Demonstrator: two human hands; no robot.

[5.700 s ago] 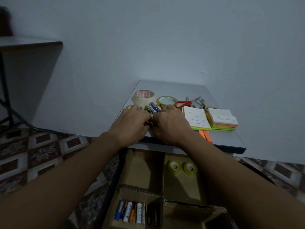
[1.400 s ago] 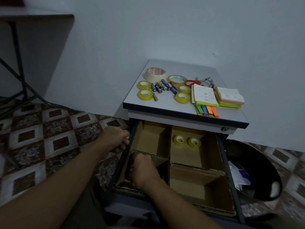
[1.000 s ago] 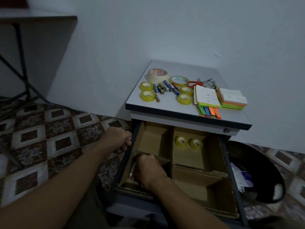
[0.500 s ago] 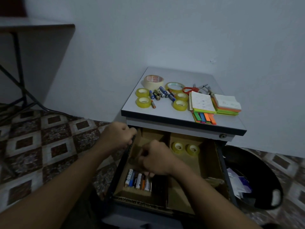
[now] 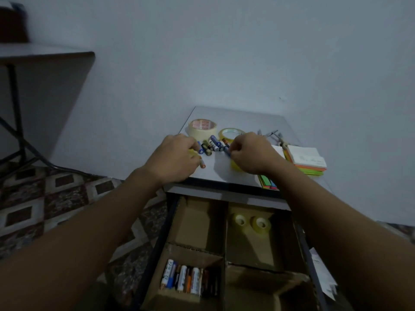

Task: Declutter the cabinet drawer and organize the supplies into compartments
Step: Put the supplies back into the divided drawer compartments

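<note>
Atop cabinet [image 5: 216, 168] | left hand [image 5: 174, 159], right hand [image 5: 251, 153] at batteries [image 5: 211, 145] | tape [image 5: 202, 127] print illegible

A plain pale wall [image 5: 224, 52] fills the back. At the left stands a table [image 5: 45, 55] on black metal legs [image 5: 15, 108], over brown-and-white patterned floor tiles [image 5: 56, 198].

No legible text (red print on tape roll [image 5: 202, 127] blurred)
</note>
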